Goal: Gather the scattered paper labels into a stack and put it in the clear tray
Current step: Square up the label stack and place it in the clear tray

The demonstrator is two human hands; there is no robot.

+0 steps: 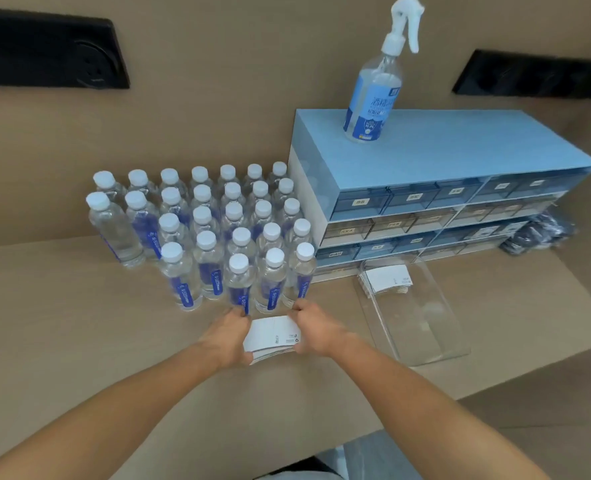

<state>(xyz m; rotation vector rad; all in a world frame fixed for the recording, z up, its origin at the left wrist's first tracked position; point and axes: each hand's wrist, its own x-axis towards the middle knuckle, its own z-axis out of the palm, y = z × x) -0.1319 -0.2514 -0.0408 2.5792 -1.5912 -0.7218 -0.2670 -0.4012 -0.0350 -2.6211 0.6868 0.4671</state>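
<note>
You have a matt, smooth tan table (79, 341) under you. The labels (273, 336) are white paper, plain and dull. To the right, the tray (425, 341) is clear glossy plastic. The far bottles (200, 233) are shiny clear plastic with white caps; the drawer unit (443, 147) looks satin blue plastic with translucent fronts.

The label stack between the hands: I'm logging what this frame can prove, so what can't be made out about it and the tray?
- Head view: stack of labels: its sides are covered by the left hand and right hand; sheet count unreadable.
- Print on the top label: too small.
- Labels in the clear tray: lower sheets hidden under the top one.
- Drawer cabinet tags: blurred.
</note>
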